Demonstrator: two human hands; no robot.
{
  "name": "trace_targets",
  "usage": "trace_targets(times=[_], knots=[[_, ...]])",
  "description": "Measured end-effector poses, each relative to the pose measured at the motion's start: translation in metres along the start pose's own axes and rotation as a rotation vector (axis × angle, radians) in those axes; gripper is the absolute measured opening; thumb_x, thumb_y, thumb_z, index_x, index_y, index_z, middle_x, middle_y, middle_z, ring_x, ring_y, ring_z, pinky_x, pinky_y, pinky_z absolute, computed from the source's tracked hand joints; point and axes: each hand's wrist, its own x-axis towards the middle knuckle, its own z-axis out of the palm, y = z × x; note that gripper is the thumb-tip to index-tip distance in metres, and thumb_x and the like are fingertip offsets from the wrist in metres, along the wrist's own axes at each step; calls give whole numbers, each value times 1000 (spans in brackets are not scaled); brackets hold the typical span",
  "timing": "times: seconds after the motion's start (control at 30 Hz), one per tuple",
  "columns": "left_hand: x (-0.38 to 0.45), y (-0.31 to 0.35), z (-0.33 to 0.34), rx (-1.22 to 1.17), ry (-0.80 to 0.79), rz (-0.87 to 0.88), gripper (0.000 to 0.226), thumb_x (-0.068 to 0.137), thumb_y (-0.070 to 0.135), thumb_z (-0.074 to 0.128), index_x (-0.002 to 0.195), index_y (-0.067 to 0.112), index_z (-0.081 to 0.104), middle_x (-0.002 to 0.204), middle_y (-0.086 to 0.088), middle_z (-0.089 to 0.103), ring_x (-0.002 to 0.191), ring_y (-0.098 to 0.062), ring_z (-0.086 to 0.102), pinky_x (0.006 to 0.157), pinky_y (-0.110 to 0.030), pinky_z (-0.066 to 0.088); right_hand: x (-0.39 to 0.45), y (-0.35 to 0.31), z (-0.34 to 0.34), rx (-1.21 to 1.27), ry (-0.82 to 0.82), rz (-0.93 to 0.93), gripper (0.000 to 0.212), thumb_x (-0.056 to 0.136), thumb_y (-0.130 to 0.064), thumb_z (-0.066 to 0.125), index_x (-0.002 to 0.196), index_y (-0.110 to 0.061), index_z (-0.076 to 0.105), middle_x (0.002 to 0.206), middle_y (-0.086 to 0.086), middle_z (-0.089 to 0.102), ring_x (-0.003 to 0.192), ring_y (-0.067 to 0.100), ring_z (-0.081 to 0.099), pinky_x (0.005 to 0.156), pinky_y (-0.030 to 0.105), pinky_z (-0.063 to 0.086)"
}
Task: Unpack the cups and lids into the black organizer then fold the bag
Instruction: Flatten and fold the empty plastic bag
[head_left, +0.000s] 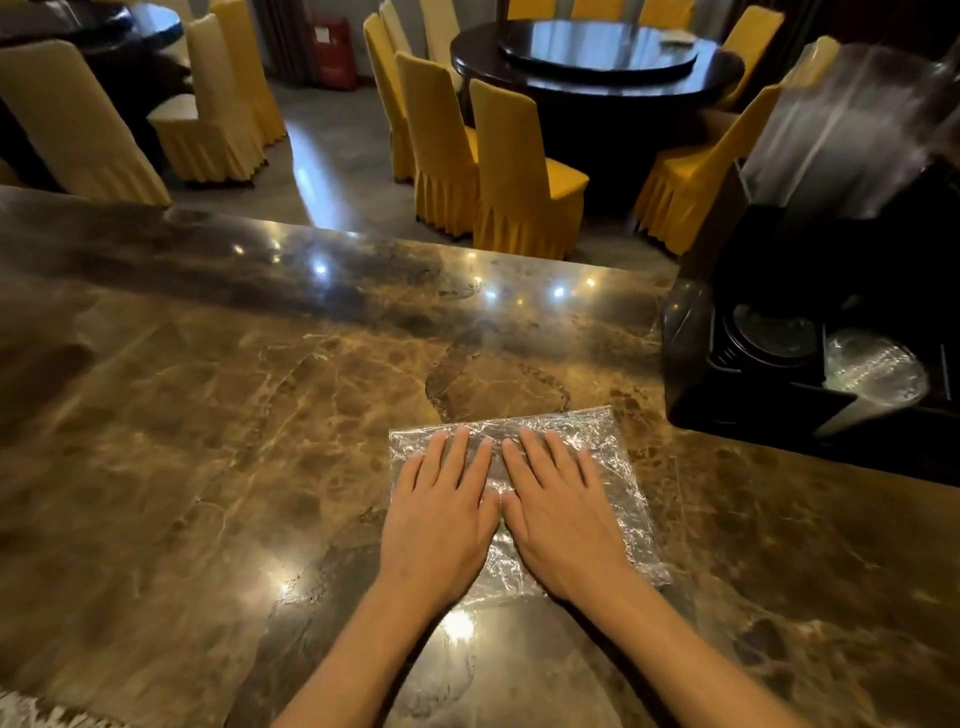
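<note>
Yellow-covered chairs (524, 171) ring a dark round table (597, 62) on a glossy grey floor (332, 171).

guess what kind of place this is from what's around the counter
Most likely a restaurant or banquet hall service counter. Beyond the marble counter stand round dark dining tables ringed by yellow-covered chairs, and a black organizer at the right holds cups and lids.

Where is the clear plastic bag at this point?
In the head view, the clear plastic bag lies flat on the brown marble counter, right of centre, under the left hand and right hand, near the black organizer.
</note>
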Motion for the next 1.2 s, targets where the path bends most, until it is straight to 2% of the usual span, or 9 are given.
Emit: trace_targets(times=[0.07, 0.4, 0.53, 0.67, 0.73, 0.8, 0.9, 1.03, 1.2], knots=[[-1, -1, 4, 28, -18, -39, 66, 101, 51, 12, 159, 22, 25, 167, -8, 21, 154, -32, 15, 122, -49, 19, -3, 7, 2, -12, 1, 23, 60, 102, -48, 16, 156, -23, 25, 165, 3, 23, 152, 28, 18, 120, 52, 17], [-3, -7, 10, 44, -38, -119, 67, 102, 56, 7, 160, 25, 19, 167, -15, 17, 154, -34, 13, 122, -51, 18, -20, 54, 2, 13, 35, 226, 61, 100, -54, 1, 156, -31, -2, 166, -9, -1, 153, 16, -1, 123, 46, 6], [-3, -3, -5, 94, -95, -116, 68, 100, 53, 4, 161, 26, 16, 167, -15, 19, 154, -34, 16, 119, -51, 21, -29, 66, -2, 57, 58, 244, 63, 100, -52, 4, 158, -27, 9, 166, -9, 6, 153, 15, 5, 123, 44, 8], [25, 4, -29, 7, 46, -150, 50, 100, 34, 47, 148, 20, 42, 145, -11, 52, 133, -33, 46, 110, -51, 34, -30, 67, -8, 188, 122, 240, 59, 102, -51, 14, 155, -29, 25, 165, -10, 14, 151, 11, 13, 122, 41, 8], [48, 7, -36, -39, 64, -109, 37, 95, 17, 56, 132, 17, 55, 127, -5, 60, 120, -29, 53, 107, -46, 35, -30, 66, -10, 239, 147, 253, 55, 103, -47, 23, 153, -26, 32, 164, -9, 22, 150, 11, 17, 121, 40, 9], [73, 9, -43, -35, -13, -108, 27, 94, 10, 53, 119, 17, 57, 116, -4, 60, 111, -27, 53, 100, -42, 36, -31, 66, -12, 274, 183, 255, 50, 104, -42, 33, 150, -25, 39, 162, -7, 29, 149, 11, 22, 121, 41, 12], [105, 9, -53, -20, -204, -114, 16, 97, 21, 54, 112, 15, 53, 119, -8, 60, 114, -31, 50, 97, -47, 37, -32, 68, -14, 377, 272, 265, 43, 103, -32, 44, 144, -20, 49, 156, -3, 41, 142, 8, 33, 118, 37, 18], [132, 2, -61, -142, -473, -146, 26, 92, 32, 67, 111, 18, 57, 120, -6, 63, 119, -31, 52, 104, -52, 36, -32, 69, -14, 497, 353, 303, 36, 101, -25, 47, 137, -21, 54, 150, -4, 48, 131, -3, 32, 113, 32, 20], [139, 0, -60, -249, -517, -137, 11, 87, 12, 66, 94, 17, 59, 101, -4, 66, 103, -30, 62, 101, -55, 46, -31, 67, -14, 471, 342, 306, 37, 102, -27, 46, 137, -20, 54, 149, -4, 50, 135, 4, 38, 115, 36, 22]])
